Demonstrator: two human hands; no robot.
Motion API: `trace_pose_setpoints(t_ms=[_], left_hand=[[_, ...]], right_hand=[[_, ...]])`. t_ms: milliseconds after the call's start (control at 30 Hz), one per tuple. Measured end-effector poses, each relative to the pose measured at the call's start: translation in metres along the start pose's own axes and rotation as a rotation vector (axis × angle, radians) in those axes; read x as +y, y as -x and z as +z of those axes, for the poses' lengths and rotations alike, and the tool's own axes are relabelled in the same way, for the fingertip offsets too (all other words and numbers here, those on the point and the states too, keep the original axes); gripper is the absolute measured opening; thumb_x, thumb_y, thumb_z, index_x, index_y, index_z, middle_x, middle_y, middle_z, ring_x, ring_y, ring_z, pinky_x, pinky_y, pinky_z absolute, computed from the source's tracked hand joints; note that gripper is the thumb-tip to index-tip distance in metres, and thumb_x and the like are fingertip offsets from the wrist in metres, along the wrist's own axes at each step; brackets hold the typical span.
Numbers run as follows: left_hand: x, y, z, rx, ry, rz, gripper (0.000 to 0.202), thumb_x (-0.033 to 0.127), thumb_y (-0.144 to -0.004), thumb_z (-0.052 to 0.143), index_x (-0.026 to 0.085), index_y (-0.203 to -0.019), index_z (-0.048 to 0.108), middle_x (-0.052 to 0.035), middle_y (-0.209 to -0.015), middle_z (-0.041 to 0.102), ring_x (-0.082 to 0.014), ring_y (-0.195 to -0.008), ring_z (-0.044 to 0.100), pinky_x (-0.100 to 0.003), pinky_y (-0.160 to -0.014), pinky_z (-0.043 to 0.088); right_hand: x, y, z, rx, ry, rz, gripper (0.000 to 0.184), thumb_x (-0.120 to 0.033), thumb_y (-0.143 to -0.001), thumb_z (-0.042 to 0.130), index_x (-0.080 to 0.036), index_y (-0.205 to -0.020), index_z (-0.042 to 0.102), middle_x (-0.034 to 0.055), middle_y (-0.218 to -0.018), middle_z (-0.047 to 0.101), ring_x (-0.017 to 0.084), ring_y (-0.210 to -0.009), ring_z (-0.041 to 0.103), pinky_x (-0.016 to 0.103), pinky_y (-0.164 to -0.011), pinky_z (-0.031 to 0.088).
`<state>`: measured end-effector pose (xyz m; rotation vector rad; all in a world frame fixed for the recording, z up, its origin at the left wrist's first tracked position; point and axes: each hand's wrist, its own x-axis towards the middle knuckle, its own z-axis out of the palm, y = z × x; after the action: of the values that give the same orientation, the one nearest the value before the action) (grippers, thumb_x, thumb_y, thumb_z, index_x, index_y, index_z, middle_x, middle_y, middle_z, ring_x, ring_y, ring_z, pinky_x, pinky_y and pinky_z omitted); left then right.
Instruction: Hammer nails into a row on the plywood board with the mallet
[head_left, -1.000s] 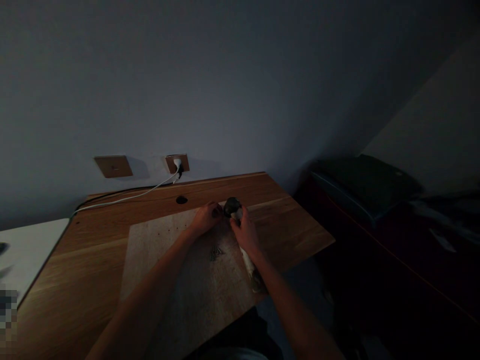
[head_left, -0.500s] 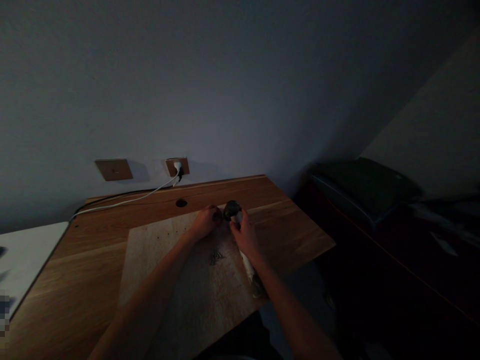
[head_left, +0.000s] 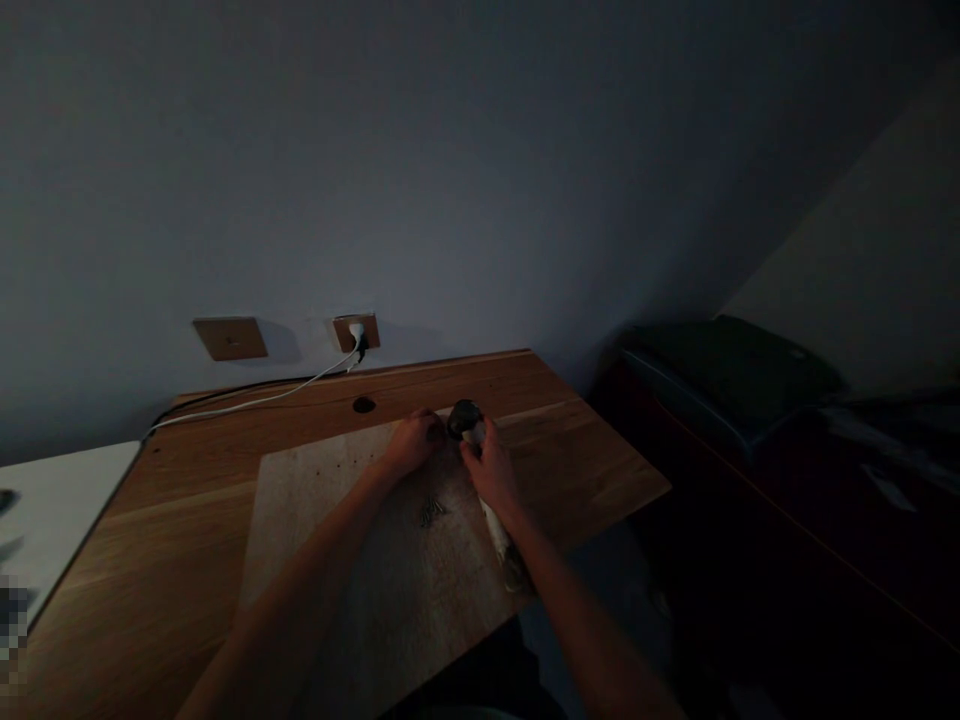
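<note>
My right hand (head_left: 489, 468) is closed round the pale handle of a mallet (head_left: 496, 535), close below its dark, round head. The mallet's head is near the far edge of a pale wooden board (head_left: 367, 590), just right of my left hand (head_left: 412, 442). The fingers of my left hand are drawn together at the board's far edge; whatever they pinch is too small and dark to make out. On the board between my forearms lies a little pile of metal nails or screws (head_left: 431, 513). Several small dark dots run along the board's far side, left of my left hand.
The board lies on a wooden desk (head_left: 592, 460) against a grey wall. A round cable hole (head_left: 364, 405) is in the desk. White and black cables (head_left: 255, 402) run from a wall socket (head_left: 355, 332). A white surface (head_left: 64, 500) stands at left.
Almost nothing differs. Both hands and the mallet stay in nearly the same place, with a very slight shift of the view.
</note>
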<state>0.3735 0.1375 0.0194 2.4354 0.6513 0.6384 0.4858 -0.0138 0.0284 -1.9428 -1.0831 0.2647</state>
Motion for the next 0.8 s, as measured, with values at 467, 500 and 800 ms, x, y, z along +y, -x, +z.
trace_pose_setpoints(t_ms=[467,500,800], left_hand=[[-0.0018,-0.0005,0.0015,0.000,-0.050,0.010,0.016,0.011,-0.078,0.067,0.018,-0.092,0.073,-0.0084,-0.103,0.070,-0.0224,-0.095,0.069,-0.031,-0.089,0.053],[-0.0024,-0.0006,0.0019,0.001,-0.050,0.012,0.016,0.012,-0.078,0.068,0.018,-0.092,0.073,-0.0085,-0.102,0.070,-0.0226,-0.096,0.069,-0.031,-0.089,0.053],[-0.0022,0.0002,0.0018,0.002,-0.048,0.002,0.022,0.009,-0.077,0.065,0.019,-0.096,0.073,-0.0089,-0.107,0.071,-0.0228,-0.098,0.069,-0.033,-0.092,0.053]], right_hand=[[-0.0023,0.0003,-0.0009,0.013,0.022,0.025,0.062,-0.029,-0.092,0.057,-0.009,-0.149,0.041,0.0175,-0.107,0.075,0.032,-0.101,0.073,0.042,-0.089,0.054],[-0.0023,0.0002,-0.0006,0.016,0.021,0.022,0.062,-0.029,-0.092,0.057,-0.010,-0.149,0.041,0.0175,-0.108,0.075,0.032,-0.102,0.073,0.042,-0.089,0.054],[0.0050,-0.0004,0.0038,0.032,0.025,0.017,0.061,-0.030,-0.093,0.058,-0.012,-0.149,0.042,0.0180,-0.112,0.074,0.030,-0.100,0.074,0.040,-0.087,0.055]])
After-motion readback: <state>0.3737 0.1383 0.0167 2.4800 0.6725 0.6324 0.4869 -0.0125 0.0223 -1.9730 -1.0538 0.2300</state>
